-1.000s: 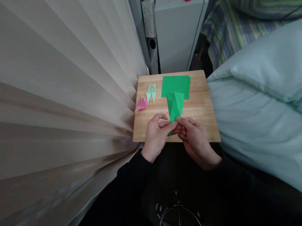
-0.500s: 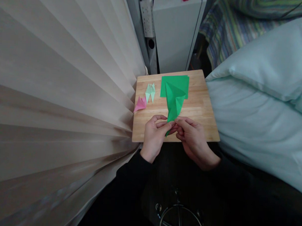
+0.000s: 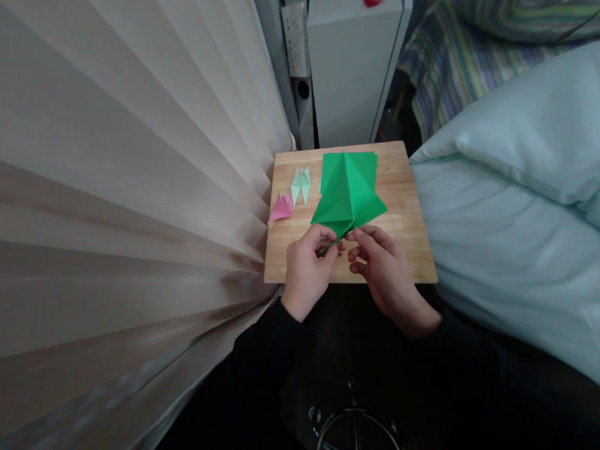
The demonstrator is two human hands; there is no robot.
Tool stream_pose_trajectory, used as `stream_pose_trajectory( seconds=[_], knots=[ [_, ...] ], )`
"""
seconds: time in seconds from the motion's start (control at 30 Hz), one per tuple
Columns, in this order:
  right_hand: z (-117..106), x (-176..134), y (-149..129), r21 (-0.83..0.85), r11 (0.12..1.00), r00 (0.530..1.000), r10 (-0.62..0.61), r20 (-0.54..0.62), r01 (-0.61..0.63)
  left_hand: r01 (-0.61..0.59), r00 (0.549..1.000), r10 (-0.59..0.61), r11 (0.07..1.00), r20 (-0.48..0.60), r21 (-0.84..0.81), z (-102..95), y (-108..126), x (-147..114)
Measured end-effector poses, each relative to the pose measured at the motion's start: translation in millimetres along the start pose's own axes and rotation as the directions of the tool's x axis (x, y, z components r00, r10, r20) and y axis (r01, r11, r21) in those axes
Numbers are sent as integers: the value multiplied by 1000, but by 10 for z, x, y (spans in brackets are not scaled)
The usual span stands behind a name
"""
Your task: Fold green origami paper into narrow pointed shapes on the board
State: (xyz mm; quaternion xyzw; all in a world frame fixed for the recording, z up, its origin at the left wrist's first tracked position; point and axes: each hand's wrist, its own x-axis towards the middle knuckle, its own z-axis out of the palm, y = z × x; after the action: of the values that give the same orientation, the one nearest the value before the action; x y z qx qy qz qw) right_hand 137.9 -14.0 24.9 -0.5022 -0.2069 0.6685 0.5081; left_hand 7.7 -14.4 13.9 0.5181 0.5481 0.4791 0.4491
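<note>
The folded sheet (image 3: pixel 348 194) has fanned open, partly hiding the stack (image 3: pixel 328 165); left hand (image 3: pixel 308 268) and right hand (image 3: pixel 391 275) closely pinch it; uneven tugging could tear it.

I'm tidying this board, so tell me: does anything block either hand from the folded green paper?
Nothing visible does. The left hand holds the folded green paper by its near end; the right hand is right beside that end. The pink folded paper lies off to the left.
</note>
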Motion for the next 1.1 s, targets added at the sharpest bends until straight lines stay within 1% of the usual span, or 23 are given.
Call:
stream_pose_trajectory(
  seconds=[0.1,0.17,0.23,0.3,0.4,0.47,0.53,0.6,0.63,0.7,0.77,0.8,0.87,0.97,1.1],
  knots=[
    [4,4,-3,-8,1000,999,1,35,-1,-49,999,49,994,2,101,-24,-10,-12],
    [20,-11,12,-17,1000,998,7,69,-6,-133,990,139,963,-13,235,-53,-15,-12],
    [31,-23,26,-9,1000,996,25,80,-25,-242,966,257,908,1,342,-77,-16,-9],
    [29,-22,28,25,998,996,56,63,-58,-321,943,333,874,31,364,-86,-8,-9],
    [4,2,12,99,989,994,102,46,-106,-344,938,341,888,66,306,-72,22,-11],
    [-17,24,6,113,987,993,114,43,-118,-301,953,290,925,82,231,-56,41,-9],
    [-34,46,14,79,990,993,112,29,-114,-212,976,203,969,80,129,-42,42,0],
    [-50,68,30,8,994,994,109,32,-109,-69,996,70,998,61,-13,-28,15,14],
    [-58,77,37,-36,994,993,105,43,-104,13,999,-8,995,48,-101,-20,-4,21],
    [-73,90,47,-130,988,992,98,75,-87,184,983,-177,936,51,-301,-1,-43,30],
    [-83,90,48,-191,980,991,84,107,-63,299,950,-307,839,57,-455,16,-64,33],
    [-84,86,47,-206,977,990,76,119,-50,333,933,-357,796,54,-506,23,-66,33],
    [-78,70,47,-224,974,989,54,138,-21,374,899,-436,733,29,-567,33,-58,33],
    [-58,44,61,-260,965,985,5,174,41,394,860,-511,659,3,-641,36,-36,35],
    [-52,41,101,-272,955,975,-61,213,119,426,827,-561,585,34,-690,26,1,29]
  ],
)
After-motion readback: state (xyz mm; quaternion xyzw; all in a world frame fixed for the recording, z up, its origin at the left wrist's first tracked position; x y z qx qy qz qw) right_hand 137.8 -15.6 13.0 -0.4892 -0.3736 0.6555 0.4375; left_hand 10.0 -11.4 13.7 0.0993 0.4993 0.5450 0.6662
